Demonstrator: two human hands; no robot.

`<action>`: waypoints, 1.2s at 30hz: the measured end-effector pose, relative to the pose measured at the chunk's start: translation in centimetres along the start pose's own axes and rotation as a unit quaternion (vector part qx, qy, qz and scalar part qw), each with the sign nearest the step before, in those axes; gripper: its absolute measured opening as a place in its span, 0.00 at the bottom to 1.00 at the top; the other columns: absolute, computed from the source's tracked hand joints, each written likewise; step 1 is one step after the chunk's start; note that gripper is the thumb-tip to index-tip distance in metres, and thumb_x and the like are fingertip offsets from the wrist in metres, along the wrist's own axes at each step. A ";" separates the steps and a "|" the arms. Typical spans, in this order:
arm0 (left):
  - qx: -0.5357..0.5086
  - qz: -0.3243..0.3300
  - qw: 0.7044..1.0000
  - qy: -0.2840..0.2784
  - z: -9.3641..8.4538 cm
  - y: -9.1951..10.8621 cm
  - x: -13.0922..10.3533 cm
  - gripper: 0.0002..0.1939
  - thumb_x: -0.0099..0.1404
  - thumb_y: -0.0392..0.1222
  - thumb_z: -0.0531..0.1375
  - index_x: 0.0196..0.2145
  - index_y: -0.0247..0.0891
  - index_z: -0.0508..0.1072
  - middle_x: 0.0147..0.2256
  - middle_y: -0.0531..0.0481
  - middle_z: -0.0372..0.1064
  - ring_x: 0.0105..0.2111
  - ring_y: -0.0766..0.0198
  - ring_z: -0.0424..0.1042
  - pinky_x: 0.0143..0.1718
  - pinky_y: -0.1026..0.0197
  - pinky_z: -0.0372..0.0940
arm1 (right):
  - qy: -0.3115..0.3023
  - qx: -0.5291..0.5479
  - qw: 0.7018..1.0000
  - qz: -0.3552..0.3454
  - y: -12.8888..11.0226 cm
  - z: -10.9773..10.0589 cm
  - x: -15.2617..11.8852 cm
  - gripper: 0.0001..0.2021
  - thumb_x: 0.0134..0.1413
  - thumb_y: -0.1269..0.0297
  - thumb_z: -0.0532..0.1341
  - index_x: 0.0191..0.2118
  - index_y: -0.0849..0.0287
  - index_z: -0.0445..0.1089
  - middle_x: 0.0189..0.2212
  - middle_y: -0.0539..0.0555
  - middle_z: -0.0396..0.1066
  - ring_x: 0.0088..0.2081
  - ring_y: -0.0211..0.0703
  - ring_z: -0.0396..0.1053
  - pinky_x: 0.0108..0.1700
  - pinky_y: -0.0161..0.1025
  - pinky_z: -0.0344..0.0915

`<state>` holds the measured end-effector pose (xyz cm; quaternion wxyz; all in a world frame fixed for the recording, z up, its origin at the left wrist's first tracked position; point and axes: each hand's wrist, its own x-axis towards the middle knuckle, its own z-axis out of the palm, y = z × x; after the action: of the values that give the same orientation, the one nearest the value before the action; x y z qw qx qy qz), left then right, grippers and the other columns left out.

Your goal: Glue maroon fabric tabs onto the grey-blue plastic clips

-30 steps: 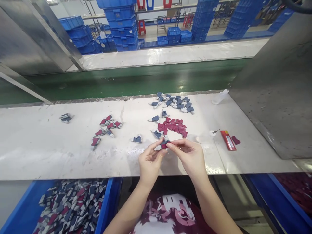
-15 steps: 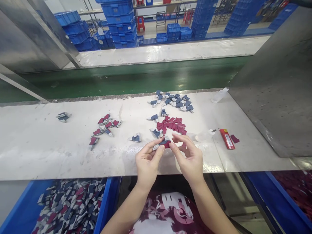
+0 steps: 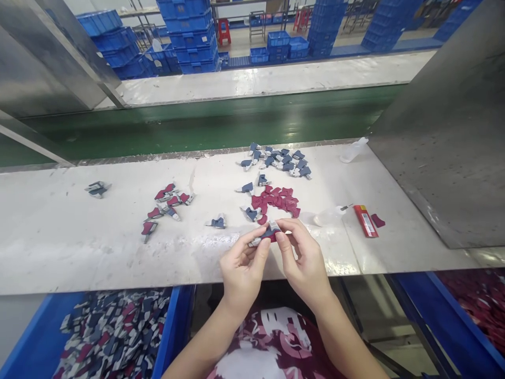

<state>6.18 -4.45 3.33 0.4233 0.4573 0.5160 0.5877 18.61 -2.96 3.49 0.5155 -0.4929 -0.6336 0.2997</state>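
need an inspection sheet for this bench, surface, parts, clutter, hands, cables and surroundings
surface: long white worktop, scuffed, glossy in patches
job's things: small navy, grey and maroon piece in both hands; flat maroon pieces and navy-and-grey pieces clustered beyond
clutter: red-and-yellow rectangular packet and translucent plastic bottle with a thin tip, right of the hands
hands: bare left hand and bare right hand, fingers on the piece
cables: nothing seen
surroundings: green belt-like strip; stacked blue plastic crates behind

Beyond a green strip [image 3: 221, 126] runs a white ledge [image 3: 236, 83]. Behind it, blue crates [image 3: 193, 39] stand in tall stacks, with a red stool [image 3: 224, 32] on the pale floor [image 3: 240, 48]. Grey metal panels [image 3: 442, 131] rise at both sides, and light gleams on the strip.
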 end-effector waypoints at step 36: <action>0.053 0.047 0.997 -0.022 -0.4 -1.8 -0.2 0.10 0.68 0.41 0.63 0.45 0.39 0.80 0.43 0.44 0.78 0.42 0.59 0.78 0.44 0.60 0.75 | 0.033 0.223 0.961 0.157 0.4 0.9 0.2 0.12 0.54 0.57 0.69 0.43 0.54 0.79 0.35 0.53 0.77 0.36 0.42 0.74 0.40 0.40 0.74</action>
<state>5.89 -4.51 1.47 0.3819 0.5159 0.5151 0.5680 17.89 -2.49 2.93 0.5797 -0.4684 -0.4474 0.4944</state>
